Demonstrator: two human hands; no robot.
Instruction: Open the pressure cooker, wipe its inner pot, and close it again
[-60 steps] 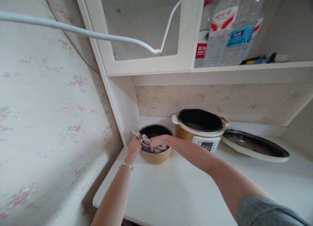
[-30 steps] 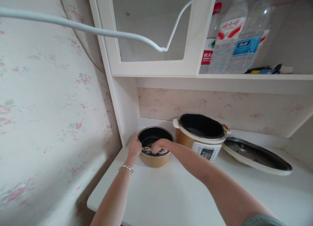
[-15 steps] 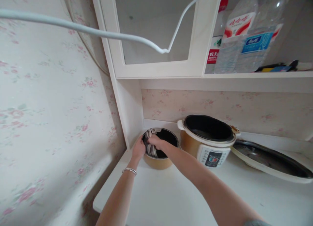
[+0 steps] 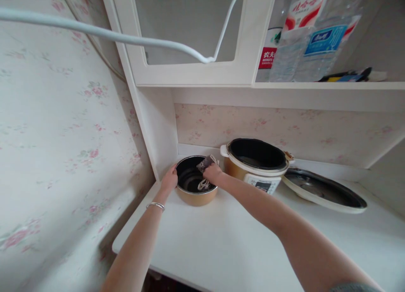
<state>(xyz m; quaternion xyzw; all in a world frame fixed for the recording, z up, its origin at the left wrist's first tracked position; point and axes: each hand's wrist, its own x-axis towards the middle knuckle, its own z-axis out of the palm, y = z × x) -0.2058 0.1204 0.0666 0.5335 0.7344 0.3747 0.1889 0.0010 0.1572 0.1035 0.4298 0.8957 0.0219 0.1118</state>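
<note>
Home, kitchen or dining corner; can't tell which. Evidence: pink floral wallpaper (image 4: 91, 157) across the left of frame, same print behind the bench (image 4: 202, 241). White domestic wall cabinet (image 4: 190, 76) up top, glass-panelled door. Open shelf (image 4: 329, 85) upper right has labelled plastic drink bottles (image 4: 325, 39) plus small odds and ends. On the bench, household cookware: electric cooker (image 4: 232, 170) with control panel (image 4: 262, 184) right of centre, dark-lined lid (image 4: 325, 188) beside it, gold pot (image 4: 194, 199) to its left.
</note>
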